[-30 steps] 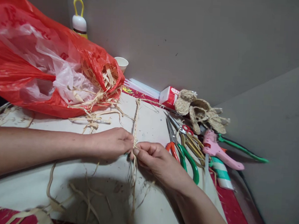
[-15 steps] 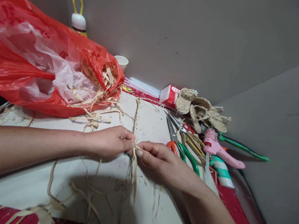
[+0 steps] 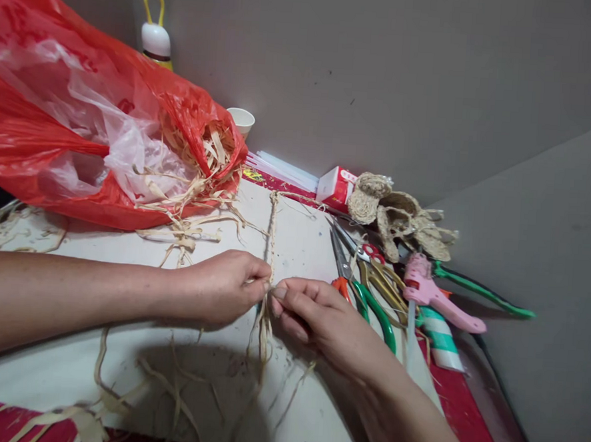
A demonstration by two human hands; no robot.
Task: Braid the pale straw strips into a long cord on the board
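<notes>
A thin pale braid (image 3: 272, 229) of dried plant strips runs down the white board, and its loose strands (image 3: 263, 332) hang below my hands. My left hand (image 3: 234, 285) is closed in a pinch on the braid's lower end, coming in from the left. Facing it from the right, my right hand (image 3: 310, 308) is closed, thumb and forefinger pinching strands close to the left fingertips. The exact crossing of the strands is hidden between the fingers.
A red plastic bag (image 3: 126, 210) of dried strips lies at left. To the right are scissors (image 3: 377, 316), a pink glue gun (image 3: 438, 296), a tape roll (image 3: 441, 340) and woven pieces (image 3: 396, 214). A paper cup (image 3: 241, 120) and bottle (image 3: 156, 42) stand behind; loose strips (image 3: 175, 387) litter the board.
My right hand's fingers have curled in tighter, with the thumb raised closer to the left fingertips. The hanging strands have shifted a little. My left hand stays nearly in place.
</notes>
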